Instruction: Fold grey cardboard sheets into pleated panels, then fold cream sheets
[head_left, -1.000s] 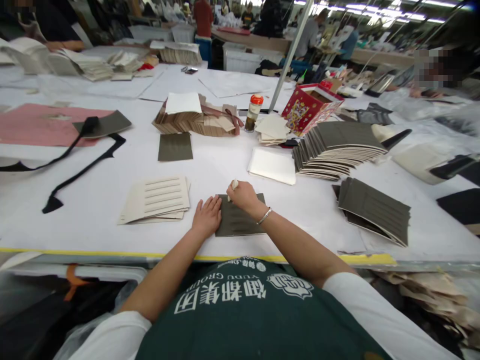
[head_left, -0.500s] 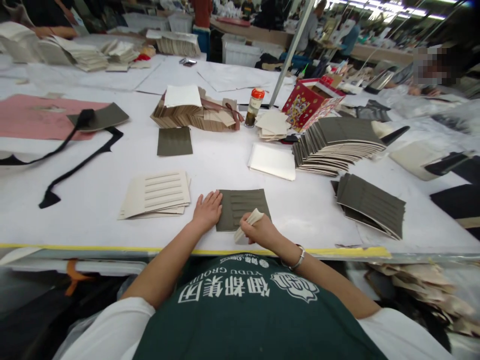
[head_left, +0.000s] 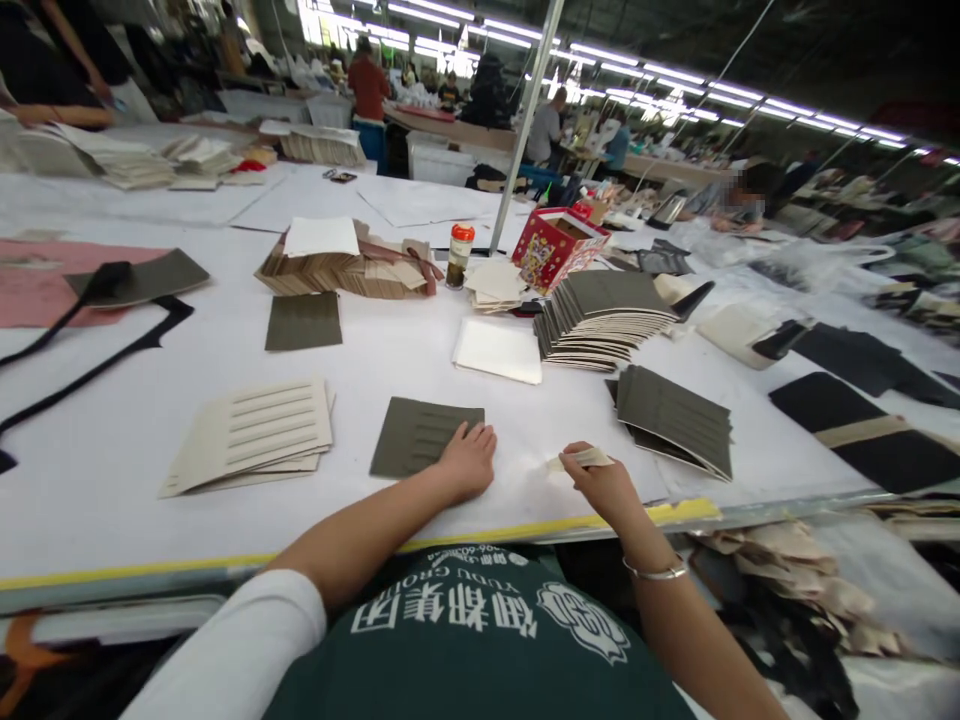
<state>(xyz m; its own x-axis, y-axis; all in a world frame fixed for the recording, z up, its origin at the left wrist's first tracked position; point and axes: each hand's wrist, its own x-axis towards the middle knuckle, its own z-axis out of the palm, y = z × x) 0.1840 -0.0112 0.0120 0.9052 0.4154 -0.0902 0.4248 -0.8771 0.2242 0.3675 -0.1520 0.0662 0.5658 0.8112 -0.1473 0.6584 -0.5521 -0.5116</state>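
A dark olive panel with raised parallel ridges (head_left: 409, 437) lies flat on the white table in front of me. My left hand (head_left: 469, 462) rests over its right edge, fingers stretched out and holding nothing. To the right, my right hand (head_left: 606, 488) pinches a small folded cream piece (head_left: 592, 457), apart from the panel and low over the table. Whether that piece is cloth or card I cannot tell. Left of the panel is a small pile of cream ridged sheets (head_left: 274, 425). A pile of dark ridged panels (head_left: 675, 415) lies beyond my right hand.
A fanned stack of dark panels (head_left: 611, 300) stands farther back, beside white sheets (head_left: 496, 350). Behind are a red patterned box (head_left: 555, 250), an orange-lidded jar (head_left: 459, 258) and a metal pole (head_left: 525, 120). Yellow tape (head_left: 517, 530) runs along the near edge. People work in the background.
My left hand has moved from the panel's left side to its right edge. My right hand, with the cream piece, has come off the panel to the right. The view has tilted up.
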